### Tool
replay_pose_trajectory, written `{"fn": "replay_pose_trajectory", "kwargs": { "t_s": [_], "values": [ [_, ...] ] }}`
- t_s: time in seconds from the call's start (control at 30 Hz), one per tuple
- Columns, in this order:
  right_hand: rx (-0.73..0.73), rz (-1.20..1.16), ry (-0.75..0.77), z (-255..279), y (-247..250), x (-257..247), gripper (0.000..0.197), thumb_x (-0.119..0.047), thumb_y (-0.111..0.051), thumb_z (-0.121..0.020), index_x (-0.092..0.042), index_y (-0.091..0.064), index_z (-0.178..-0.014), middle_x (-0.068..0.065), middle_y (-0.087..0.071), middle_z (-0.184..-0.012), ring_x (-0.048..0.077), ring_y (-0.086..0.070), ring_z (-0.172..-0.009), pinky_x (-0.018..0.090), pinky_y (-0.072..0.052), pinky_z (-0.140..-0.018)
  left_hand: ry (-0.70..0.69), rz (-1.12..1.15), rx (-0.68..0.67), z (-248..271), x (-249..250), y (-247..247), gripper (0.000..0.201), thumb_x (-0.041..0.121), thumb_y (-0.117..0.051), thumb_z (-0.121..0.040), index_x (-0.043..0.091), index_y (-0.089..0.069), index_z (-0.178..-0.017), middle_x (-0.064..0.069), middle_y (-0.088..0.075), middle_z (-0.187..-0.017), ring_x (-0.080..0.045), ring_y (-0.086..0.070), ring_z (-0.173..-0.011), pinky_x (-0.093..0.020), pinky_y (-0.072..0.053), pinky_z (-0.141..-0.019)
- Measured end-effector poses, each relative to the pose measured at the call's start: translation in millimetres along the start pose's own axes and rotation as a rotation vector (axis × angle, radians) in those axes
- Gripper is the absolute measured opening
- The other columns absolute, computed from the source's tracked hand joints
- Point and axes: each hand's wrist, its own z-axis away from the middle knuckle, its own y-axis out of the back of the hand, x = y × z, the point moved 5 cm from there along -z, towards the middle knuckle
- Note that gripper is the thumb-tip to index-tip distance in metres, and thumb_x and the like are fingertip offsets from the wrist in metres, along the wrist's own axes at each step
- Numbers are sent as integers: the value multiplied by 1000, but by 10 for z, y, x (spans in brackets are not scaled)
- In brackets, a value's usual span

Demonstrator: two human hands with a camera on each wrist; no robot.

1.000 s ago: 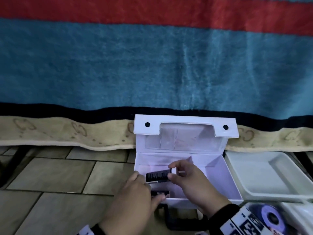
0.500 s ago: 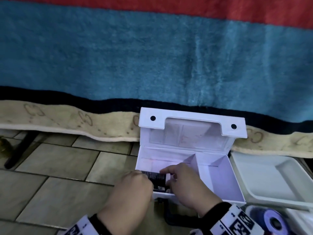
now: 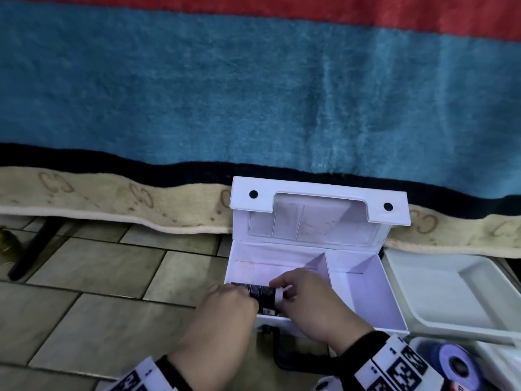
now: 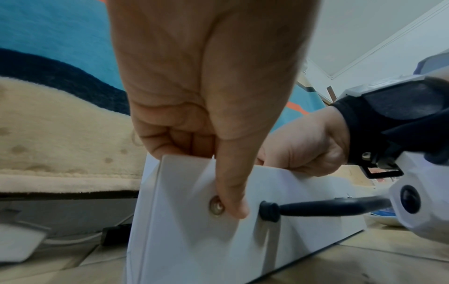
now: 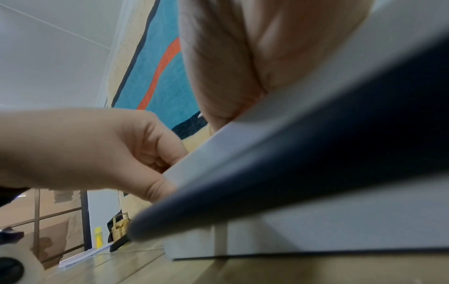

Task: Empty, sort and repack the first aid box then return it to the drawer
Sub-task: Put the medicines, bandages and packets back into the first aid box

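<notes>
Repack step judged underway. Black tube [image 3: 260, 294] gripped by both hands, L hand [image 3: 225, 311] and R hand [image 3: 315, 303], over L compartment of first aid box [image 3: 366, 280]. Next: tube to be laid flat inside, released. Tray [image 3: 439, 289] at 3 o'clock.

Head view down from above, wrist views low, close, sharing first aid box [image 3: 352, 280]

Both wrists wear black sleeves [image 3: 363, 338] under white camera bands [image 3: 394, 368] printed with black square marker patterns
</notes>
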Motion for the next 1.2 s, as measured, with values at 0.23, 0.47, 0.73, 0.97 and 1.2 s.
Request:
{"fn": "replay_pose_trajectory", "kwargs": {
  "t_s": [0.23, 0.47, 0.73, 0.97, 1.2],
  "values": [
    [-3, -2, -17, 9, 7, -2, 35, -9, -61, -81, -31, -63, -109, -7, -57, -108, 6, -59, -94, 17, -49, -84, 25, -55, -37, -56, -20, -87, 23, 18, -45, -93, 10, -62, -106, -8, -58, -114, -21, -52, -109, -31, -37, -88],
    [-18, -81, -10, 18, 18, -21, 29, -9, -65, -80, -30, -61, -100, -5, -61, -102, 9, -63, -89, 16, -49, -76, 102, 102, -2, -24, -51, 92, 26, 33, -83, -56, 17, -67, -69, -8, -65, -76, -21, -64, -75, -22, -47, -65],
    [83, -170, 20, 55, 86, -86, 31, -2, -61, -78, -29, -60, -95, -4, -58, -109, 5, -57, -98, 18, -50, -82, 86, 184, 165, 53, -45, 95, 17, 36, -61, -83, 20, -61, -89, 1, -59, -98, -17, -56, -97, -26, -41, -80],
    [349, -180, 165, 692, 454, -277, 29, -12, -64, -81, -37, -60, -95, -16, -52, -110, -4, -51, -106, 9, -39, -94, -4, 242, 308, 77, 107, 286, 24, 41, -75, -64, 23, -60, -61, 6, -56, -66, -15, -58, -63, -24, -36, -49],
    [592, -70, -32, 1714, 950, 172, 23, -16, -67, -79, -36, -62, -90, -19, -56, -103, -6, -53, -98, 5, -38, -82, -228, 383, 386, 38, 788, 627, 20, 42, -60, -82, 24, -66, -84, 8, -61, -87, -18, -59, -87, -29, -42, -66]
  ]
}}
